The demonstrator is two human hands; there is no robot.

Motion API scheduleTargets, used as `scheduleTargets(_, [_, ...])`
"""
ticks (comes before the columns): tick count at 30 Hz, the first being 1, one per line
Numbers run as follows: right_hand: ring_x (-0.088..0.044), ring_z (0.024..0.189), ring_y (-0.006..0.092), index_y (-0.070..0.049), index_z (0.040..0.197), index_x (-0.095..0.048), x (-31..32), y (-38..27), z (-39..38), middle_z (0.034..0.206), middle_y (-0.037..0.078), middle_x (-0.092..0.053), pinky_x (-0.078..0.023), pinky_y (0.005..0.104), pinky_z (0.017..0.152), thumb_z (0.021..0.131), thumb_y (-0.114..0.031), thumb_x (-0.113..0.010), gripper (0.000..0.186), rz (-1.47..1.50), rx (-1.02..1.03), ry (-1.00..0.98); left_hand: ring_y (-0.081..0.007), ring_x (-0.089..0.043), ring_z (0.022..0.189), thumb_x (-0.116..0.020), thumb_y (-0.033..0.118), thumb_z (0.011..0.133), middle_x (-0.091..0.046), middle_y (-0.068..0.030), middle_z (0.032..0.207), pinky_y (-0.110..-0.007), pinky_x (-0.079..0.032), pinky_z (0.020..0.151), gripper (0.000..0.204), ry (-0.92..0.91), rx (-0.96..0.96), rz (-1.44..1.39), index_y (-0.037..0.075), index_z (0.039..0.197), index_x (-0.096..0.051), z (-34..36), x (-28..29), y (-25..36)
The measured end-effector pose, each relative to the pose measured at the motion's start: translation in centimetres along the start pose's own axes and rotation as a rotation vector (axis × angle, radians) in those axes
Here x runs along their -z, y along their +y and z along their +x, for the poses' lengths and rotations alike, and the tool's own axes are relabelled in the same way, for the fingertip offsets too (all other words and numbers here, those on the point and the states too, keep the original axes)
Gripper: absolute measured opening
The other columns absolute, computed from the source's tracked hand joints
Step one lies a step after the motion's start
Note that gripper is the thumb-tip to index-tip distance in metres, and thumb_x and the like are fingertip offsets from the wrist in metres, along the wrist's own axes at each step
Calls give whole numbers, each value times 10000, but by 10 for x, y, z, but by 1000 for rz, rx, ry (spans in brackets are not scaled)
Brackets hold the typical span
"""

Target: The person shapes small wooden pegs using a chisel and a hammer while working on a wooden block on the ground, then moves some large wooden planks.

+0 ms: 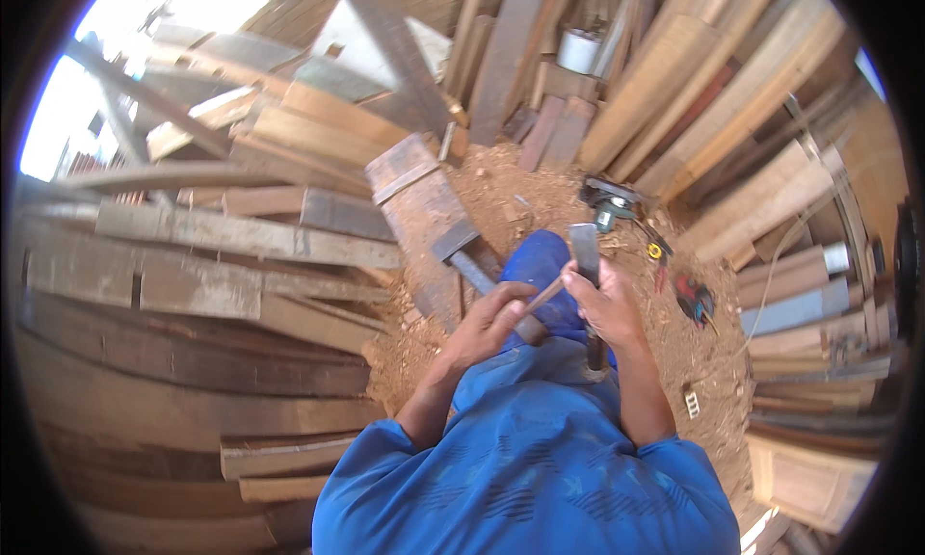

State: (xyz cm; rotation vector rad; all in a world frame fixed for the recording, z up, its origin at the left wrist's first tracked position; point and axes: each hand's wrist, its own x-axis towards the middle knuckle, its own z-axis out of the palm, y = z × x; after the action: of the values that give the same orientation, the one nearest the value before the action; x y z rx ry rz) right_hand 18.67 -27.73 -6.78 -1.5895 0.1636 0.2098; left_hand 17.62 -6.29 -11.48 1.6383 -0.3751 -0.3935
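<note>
My right hand (607,300) is closed around a chisel (584,244), its broad, flat metal blade pointing away from me and its dark handle end showing below the palm. A thin strip of wood (547,294) spans the gap between my hands. My left hand (489,326) pinches one end of it, while my right thumb and fingers meet the other. Under my left fingers passes a hammer (471,271); its dark head lies beyond the hand and its handle end shows near my lap. Whether the left hand also grips the hammer cannot be seen.
A worn plank bench (412,194) stands ahead, left of my knee. On the shavings-strewn floor (674,362) lie a green-black power tool (612,206), a red-black item (694,300) and a small white slotted piece (692,404). Stacked boards (241,232) crowd both sides.
</note>
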Motion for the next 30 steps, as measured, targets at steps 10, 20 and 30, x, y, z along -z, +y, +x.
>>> scheduleTargets(10, [-555, 772, 98, 10, 1031, -602, -44, 32, 10, 858, 34, -607, -485, 281, 719, 945, -218, -637, 246, -250, 95, -212, -293, -619, 847, -598, 239, 959, -610, -181, 886, -404, -497, 784, 282, 281, 252, 30, 3, 1106, -553, -36, 11, -69])
scheduleTargets(20, [-536, 737, 107, 31, 1055, -597, -59, 47, 26, 785, 52, -580, -464, 298, 681, 971, -251, -588, 294, -365, 12, -231, -457, -642, 904, -741, 369, 822, -661, -266, 967, -522, -504, 774, 465, 454, 645, 618, 17, 1043, -532, -37, 53, -178])
scheduleTargets(30, [-541, 716, 119, 43, 1050, -589, -59, 40, 25, 764, 44, -569, -465, 303, 661, 970, -262, -576, 315, -373, -46, -275, -224, -587, 737, -706, 351, 864, -627, -127, 776, -417, -482, 683, 356, 435, 566, -29, 16, 978, -664, -65, 64, -198])
